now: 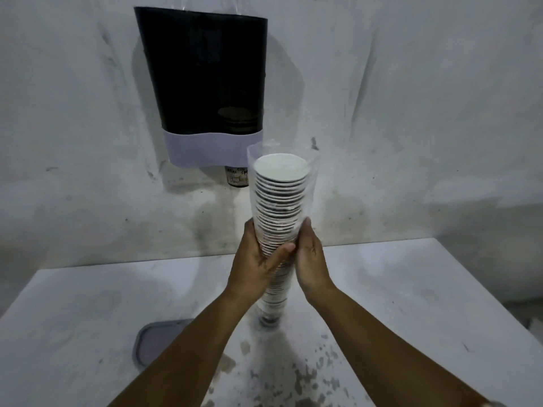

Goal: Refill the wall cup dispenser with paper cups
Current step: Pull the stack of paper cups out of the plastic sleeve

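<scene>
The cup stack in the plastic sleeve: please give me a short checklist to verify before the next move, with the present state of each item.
1. Both hands grip the stack: ok. The left hand and the right hand clasp the cup stack at its middle.
2. Stack stands upright on the table: ok.
3. Plastic sleeve open at the top: ok, but it still wraps the cups.
4. Lid off the dispenser: cannot tell; its top is at the frame edge.
5. Room inside the dispenser: ok; only a few cups show low down behind the dark cover.
6. Grey lid clear of the stack: ok.
</scene>
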